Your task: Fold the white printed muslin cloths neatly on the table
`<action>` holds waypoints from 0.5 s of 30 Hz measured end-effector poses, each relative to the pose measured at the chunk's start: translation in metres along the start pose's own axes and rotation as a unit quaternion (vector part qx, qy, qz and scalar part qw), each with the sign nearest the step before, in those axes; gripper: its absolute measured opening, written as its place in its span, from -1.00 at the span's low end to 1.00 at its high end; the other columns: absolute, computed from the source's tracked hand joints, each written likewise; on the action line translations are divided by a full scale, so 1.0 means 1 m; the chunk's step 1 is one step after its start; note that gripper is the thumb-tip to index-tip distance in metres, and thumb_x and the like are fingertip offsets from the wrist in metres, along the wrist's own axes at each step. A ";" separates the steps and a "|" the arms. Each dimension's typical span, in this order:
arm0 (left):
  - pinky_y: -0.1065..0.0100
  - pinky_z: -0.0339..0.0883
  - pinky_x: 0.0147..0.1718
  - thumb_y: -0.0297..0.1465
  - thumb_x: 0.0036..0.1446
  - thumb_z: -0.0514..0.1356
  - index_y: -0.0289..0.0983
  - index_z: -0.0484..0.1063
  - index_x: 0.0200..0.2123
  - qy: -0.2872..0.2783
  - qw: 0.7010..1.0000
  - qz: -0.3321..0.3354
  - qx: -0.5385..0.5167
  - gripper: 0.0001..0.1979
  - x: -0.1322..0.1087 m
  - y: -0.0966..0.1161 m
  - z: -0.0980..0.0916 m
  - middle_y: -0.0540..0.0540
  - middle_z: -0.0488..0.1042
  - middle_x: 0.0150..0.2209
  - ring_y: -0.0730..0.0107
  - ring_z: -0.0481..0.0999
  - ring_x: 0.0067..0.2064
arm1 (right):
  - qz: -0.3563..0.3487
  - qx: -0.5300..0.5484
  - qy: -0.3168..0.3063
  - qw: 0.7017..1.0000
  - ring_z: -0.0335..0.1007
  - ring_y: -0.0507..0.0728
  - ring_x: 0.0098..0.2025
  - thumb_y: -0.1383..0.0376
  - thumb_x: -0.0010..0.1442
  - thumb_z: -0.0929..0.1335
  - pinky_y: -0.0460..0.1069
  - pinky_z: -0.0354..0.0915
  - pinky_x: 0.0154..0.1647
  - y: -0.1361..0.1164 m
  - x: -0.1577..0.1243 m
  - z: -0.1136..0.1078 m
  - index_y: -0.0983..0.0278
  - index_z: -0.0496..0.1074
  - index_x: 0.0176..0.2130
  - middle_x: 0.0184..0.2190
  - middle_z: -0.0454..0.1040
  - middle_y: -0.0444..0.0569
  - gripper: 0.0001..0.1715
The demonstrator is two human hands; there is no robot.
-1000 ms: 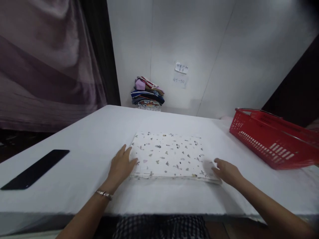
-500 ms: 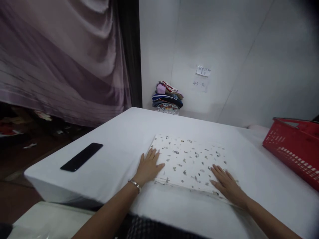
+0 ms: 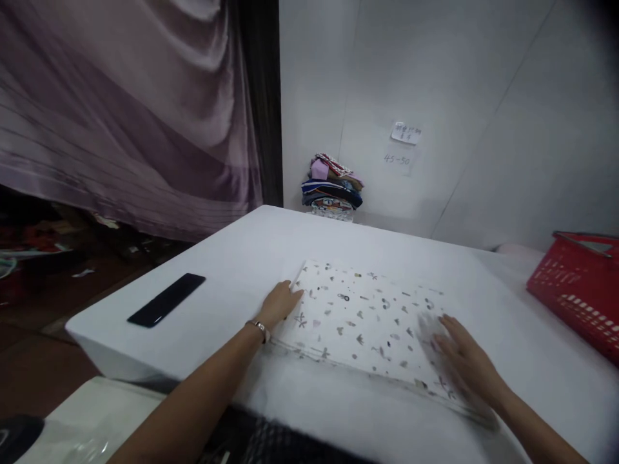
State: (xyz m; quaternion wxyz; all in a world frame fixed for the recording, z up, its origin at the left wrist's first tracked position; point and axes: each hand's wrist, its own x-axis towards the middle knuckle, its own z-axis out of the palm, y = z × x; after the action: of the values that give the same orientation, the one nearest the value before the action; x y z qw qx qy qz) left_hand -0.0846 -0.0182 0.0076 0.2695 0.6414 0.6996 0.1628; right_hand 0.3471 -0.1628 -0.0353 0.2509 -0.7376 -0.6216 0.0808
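A folded white cloth (image 3: 362,322) with a small scattered print lies flat on the white table in front of me. My left hand (image 3: 279,304) is at its left edge, fingers curled down around that edge and the thumb on top. A metal bracelet (image 3: 259,330) circles the left wrist. Over the cloth's right end is my right hand (image 3: 464,361), slightly blurred, with its fingers stretched out and nothing held in them. Whether the right palm touches the fabric is hard to see.
A black phone-like slab (image 3: 167,300) lies on the table (image 3: 227,258) at left. A red plastic basket (image 3: 575,290) stands at the right. Behind the table are a stack of folded clothes (image 3: 333,187) and a wall with paper notes (image 3: 403,145). A purple curtain (image 3: 145,116) hangs at left.
My left hand has gone from lying flat on the cloth to its left edge, with fingers curled. My right hand has slid right toward the other end. The view has shifted slightly.
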 end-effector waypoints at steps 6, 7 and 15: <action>0.29 0.36 -0.32 -0.15 -0.06 0.21 -0.38 0.40 -0.22 -0.067 0.993 -0.055 -0.080 -0.57 0.008 0.010 -0.009 -0.28 0.52 -0.18 0.09 0.51 -0.17 | -0.079 0.071 -0.136 0.985 -0.28 0.21 0.34 -0.11 0.18 0.14 0.18 -0.14 0.30 -0.108 0.021 0.024 0.21 0.06 0.26 0.32 -0.10 -0.03 -0.21; 0.31 0.37 -0.35 -0.14 -0.06 0.21 -0.37 0.41 -0.26 -0.088 0.988 -0.067 -0.107 -0.58 0.007 0.011 -0.011 -0.26 0.53 -0.20 0.11 0.52 -0.19 | -0.088 0.081 -0.152 0.981 -0.29 0.21 0.34 -0.12 0.18 0.14 0.18 -0.17 0.30 -0.123 0.026 0.027 0.21 0.04 0.27 0.32 -0.12 -0.03 -0.19; 0.26 0.42 -0.28 -0.12 -0.22 0.32 -0.30 0.45 -0.30 -0.207 0.915 -0.111 -0.327 -0.56 -0.001 0.016 -0.021 -0.18 0.56 -0.23 0.11 0.51 -0.15 | -0.172 0.012 -0.190 0.967 -0.50 0.20 0.35 -0.07 0.24 0.07 0.20 -0.43 0.29 -0.176 0.056 0.075 0.28 -0.12 0.31 0.34 -0.28 0.03 -0.19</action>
State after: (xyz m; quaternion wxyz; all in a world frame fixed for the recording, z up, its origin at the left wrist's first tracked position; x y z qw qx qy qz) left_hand -0.0838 -0.0145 0.0334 0.6193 0.4553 0.6022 0.2156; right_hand 0.1726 -0.0709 -0.0058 0.1472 -0.5875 -0.7746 0.1821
